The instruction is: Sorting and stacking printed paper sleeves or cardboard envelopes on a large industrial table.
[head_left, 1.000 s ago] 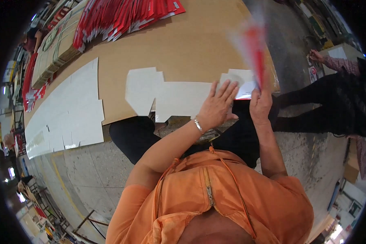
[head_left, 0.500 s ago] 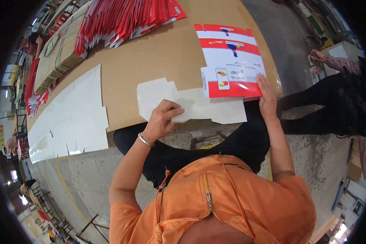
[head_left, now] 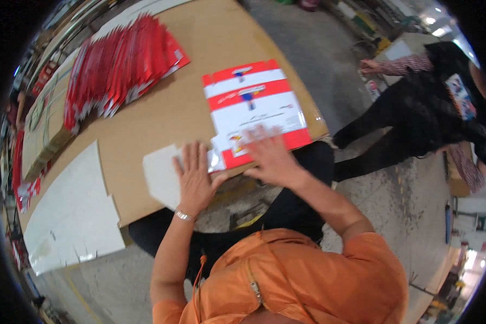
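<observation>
Workshop bkgd, w/ a concrete floor (head_left: 372, 216) round a brown cardboard-topped table (head_left: 178, 108). A flat red-and-white printed carton blank (head_left: 259, 110) lies unfolded on it by the near R edge. Far L: a fanned stack of red-and-white folded card pieces (head_left: 121, 67) next to 1 strapped brown cardboard bundle (head_left: 48, 119); its contents can't be told. Brown tabletop runs btwn stack & blank. A large off-white card sheet (head_left: 73, 216) overhangs the near L edge. The person's 2 hands are apart, fingers spread: L hand (head_left: 193, 181) palm-down btwn the blank & a small off-white card piece (head_left: 159, 173), partly covering the latter; R hand (head_left: 272, 156) over the blank's near side, blurred, contact unclear. 1 other person (head_left: 410, 108) stands R, head cut off.
</observation>
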The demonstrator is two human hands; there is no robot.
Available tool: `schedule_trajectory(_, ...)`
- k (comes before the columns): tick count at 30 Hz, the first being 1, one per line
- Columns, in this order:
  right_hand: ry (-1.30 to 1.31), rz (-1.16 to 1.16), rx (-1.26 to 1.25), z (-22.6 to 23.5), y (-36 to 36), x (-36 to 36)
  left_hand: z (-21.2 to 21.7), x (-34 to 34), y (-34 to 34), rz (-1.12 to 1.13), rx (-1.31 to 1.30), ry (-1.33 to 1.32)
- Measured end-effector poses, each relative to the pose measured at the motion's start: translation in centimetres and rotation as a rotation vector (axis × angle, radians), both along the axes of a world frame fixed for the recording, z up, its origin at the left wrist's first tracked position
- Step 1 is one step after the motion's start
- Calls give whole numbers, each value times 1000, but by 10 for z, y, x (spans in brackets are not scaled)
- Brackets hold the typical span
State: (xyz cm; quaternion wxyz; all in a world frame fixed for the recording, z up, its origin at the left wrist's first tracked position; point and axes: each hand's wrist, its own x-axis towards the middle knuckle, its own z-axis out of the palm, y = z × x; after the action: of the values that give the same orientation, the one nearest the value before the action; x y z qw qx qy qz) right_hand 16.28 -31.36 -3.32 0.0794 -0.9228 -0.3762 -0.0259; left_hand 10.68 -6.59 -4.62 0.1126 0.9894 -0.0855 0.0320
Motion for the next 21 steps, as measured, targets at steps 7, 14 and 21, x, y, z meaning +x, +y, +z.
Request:
schedule_trajectory(7,-56,-6,-4,-4,1,-15,34,-74,59,-1,150,-51)
schedule_trajectory(14,-7,-101,-10,8,7,-10,17,-50,102,224,-370,-128)
schedule_trajectory(21,18,-113,57,-1,4,-12,-16,7,28,690,-1865,-264)
